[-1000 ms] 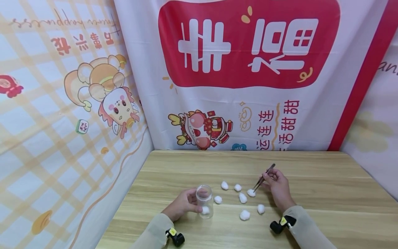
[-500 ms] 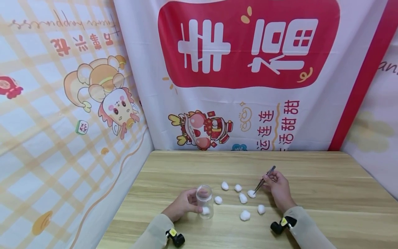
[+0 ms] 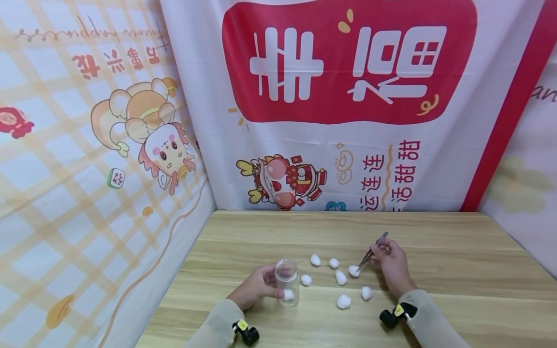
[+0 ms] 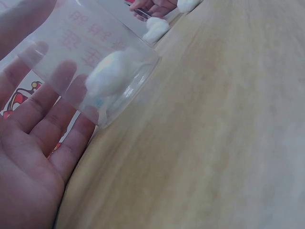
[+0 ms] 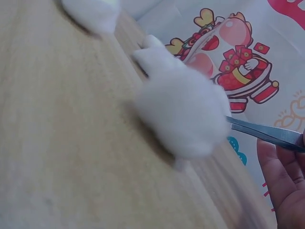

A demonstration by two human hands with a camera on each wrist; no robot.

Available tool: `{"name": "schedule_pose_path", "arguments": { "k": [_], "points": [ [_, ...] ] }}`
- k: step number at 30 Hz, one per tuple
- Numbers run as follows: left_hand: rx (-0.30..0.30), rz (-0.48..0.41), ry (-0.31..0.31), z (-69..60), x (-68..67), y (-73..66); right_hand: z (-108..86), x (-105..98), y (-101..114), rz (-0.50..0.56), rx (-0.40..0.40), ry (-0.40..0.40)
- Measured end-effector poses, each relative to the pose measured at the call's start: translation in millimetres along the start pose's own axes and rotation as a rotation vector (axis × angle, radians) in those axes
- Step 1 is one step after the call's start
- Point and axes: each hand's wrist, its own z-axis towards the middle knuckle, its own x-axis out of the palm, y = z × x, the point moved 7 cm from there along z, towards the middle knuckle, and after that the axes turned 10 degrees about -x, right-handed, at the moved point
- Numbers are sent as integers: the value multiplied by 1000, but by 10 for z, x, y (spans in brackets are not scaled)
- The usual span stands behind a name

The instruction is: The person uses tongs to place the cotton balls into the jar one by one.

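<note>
In the head view my left hand (image 3: 257, 286) holds a clear jar (image 3: 294, 285) between thumb and fingers. One cotton ball (image 4: 108, 75) lies inside near the jar's bottom, as the left wrist view shows. My right hand (image 3: 390, 266) grips metal tweezers (image 3: 371, 252) at a slant, points down. Their tips touch a cotton ball (image 3: 353, 271) on the table; whether they pinch it I cannot tell. In the right wrist view a large blurred cotton ball (image 5: 183, 112) close to the camera covers the tips of the tweezers (image 5: 267, 132).
Several more cotton balls lie loose on the wooden table (image 3: 470, 270), among them one (image 3: 306, 280) just right of the jar and one (image 3: 344, 302) nearer the front. A printed curtain (image 3: 348, 130) hangs behind the table's back edge. A patterned cloth (image 3: 100, 193) stands along the left side.
The tweezers have shifted very slightly, their tips now a little lower against the same cotton ball. My left hand and the jar stay where they were.
</note>
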Motion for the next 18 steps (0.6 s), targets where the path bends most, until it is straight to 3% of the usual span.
{"name": "schedule_pose_path", "arguments": {
  "k": [18],
  "points": [
    [-4, 7, -1, 1, -6, -8, -12, -5, 116, 76, 73, -29]
  ]
}}
